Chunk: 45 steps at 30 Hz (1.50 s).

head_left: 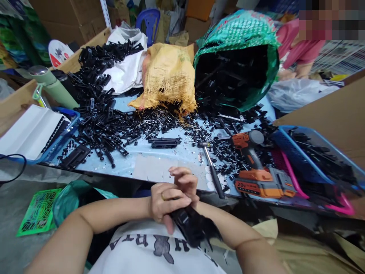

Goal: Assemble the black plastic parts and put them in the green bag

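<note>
L hand (pixel 167 199) (ring on one finger): lower ctr. of frame, in front of the white shirt (pixel 137 243). Fingers were closed, gripping the upper end of the black part (pixel 194 226). R hand (pixel 186 184): just beside L hand, slightly higher and to its right. Fingers were partly curled and raised; could not tell whether they gripped anything. Black part lay at bottom ctr., tilted down to the right; view blurred, so it was possibly more than one pc.

Worktable (pixel 128 167), adj. items:
- Gray plate (pixel 154 167): ctr., near table edge, above the hands.
- Hammer (pixel 212 169): right of plate, head up, handle toward table edge.
- Orange cordless drill (pixel 256 163): right of hammer, batt. marked 20V.
- Stacked black pcs. (pixel 164 142): ctr., above plate.
- Loose screws (pixel 155 123): upper ctr., below yellow sack (pixel 171 74).
- Green sack (pixel 236 36): upper right, open, w/ black pcs. inside.
- Blue basket (pixel 313 140): right side, holding black pcs.
</note>
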Motion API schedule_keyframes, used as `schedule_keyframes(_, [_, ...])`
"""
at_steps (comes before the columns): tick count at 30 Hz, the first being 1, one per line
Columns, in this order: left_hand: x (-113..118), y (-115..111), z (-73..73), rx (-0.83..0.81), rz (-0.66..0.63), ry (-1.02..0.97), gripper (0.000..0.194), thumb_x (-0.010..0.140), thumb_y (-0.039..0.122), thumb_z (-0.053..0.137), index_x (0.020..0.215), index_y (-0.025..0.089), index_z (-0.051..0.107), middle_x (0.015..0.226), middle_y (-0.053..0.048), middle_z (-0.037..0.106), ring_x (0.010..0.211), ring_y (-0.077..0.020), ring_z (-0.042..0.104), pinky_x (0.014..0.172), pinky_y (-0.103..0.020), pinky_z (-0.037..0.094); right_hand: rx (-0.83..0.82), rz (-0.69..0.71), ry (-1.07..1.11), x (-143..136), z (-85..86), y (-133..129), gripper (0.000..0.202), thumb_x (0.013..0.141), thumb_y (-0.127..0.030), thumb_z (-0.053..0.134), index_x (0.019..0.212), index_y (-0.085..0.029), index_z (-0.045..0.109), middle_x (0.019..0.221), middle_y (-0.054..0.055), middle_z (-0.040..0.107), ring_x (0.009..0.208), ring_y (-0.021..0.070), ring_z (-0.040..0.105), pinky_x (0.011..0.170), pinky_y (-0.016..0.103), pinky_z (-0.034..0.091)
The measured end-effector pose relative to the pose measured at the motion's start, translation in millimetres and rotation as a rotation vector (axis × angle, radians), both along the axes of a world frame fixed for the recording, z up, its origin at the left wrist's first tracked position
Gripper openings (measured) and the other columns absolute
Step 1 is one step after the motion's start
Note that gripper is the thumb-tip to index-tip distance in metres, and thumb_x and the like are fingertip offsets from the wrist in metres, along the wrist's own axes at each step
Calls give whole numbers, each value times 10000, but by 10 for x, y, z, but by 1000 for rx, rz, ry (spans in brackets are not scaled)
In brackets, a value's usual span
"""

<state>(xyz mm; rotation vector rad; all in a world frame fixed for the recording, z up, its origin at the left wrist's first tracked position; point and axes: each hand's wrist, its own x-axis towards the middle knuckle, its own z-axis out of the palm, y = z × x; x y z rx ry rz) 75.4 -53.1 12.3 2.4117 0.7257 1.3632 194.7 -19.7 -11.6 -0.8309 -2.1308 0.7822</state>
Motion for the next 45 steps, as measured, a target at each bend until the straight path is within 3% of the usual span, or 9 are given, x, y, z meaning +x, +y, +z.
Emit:
schedule_keyframes(3, [-73,280,-220,93,129,220,624,867,638,202,1094,225,612,981,-112,614,925,-199,573,786,-322,469,45,-105,123,26,33,589,673,841,-640,-29,924,-200,474,1032,150,514,1017,241,500,861,429,413])
schedule_keyframes(5, [-153,528,-365,67,190,450,514,878,579,314,1190,251,559,1010,-110,597,902,-189,571,774,-313,462,55,-19,-73,40,122,1135,441,886,-557,270,975,-191,500,1104,134,531,1081,232,475,927,413,378])
schedule_keyframes(9, [-274,1050,-543,8,263,755,438,873,441,457,1236,203,512,987,-132,589,916,-222,552,783,-363,438,149,-134,-458,-132,295,2194,327,926,-348,357,1114,-126,507,1190,121,519,1146,175,428,1000,299,310])
schedule_keyframes(18, [-585,1371,-315,-135,697,657,468,865,425,484,1245,151,478,1128,-150,551,1111,-276,451,925,-414,343,23,-591,-788,-673,376,3185,292,901,-48,317,1080,17,539,1050,256,575,1022,245,551,842,331,416])
schedule_keyframes(23, [-1240,1731,-190,-367,1083,594,360,870,173,387,1207,117,502,1132,-196,534,1102,-309,451,842,-433,399,-28,-649,-846,-766,398,3230,261,864,-52,394,1022,14,591,1006,254,596,999,258,576,796,319,444])
schedule_keyframes(30, [-1745,2247,-174,-330,797,751,361,789,6,385,1072,129,571,1232,-141,537,1292,-262,329,1065,-565,144,135,-582,-801,-292,698,2514,285,841,-296,548,995,-60,592,1022,191,597,963,265,560,780,322,435])
schedule_keyframes(34, [-1651,1934,-165,-259,754,539,359,887,184,404,1228,98,476,1119,-157,571,1139,-242,493,1032,-437,305,-63,-248,-566,514,544,1676,331,804,-483,554,886,-166,599,821,62,635,685,177,565,627,285,435])
schedule_keyframes(37, [-1425,1513,-191,-307,613,367,407,919,263,378,1306,139,392,1150,-132,545,1073,-209,537,920,-341,428,-234,-317,-430,1046,278,1319,433,741,-593,551,782,-163,585,701,50,619,571,164,524,559,293,422])
schedule_keyframes(45, [-832,872,-246,-446,495,242,345,902,295,440,1210,148,482,1080,-114,594,1000,-210,580,881,-362,475,180,-594,-388,1236,-238,1499,361,863,-452,398,820,-143,579,1053,177,563,976,263,510,834,406,419])
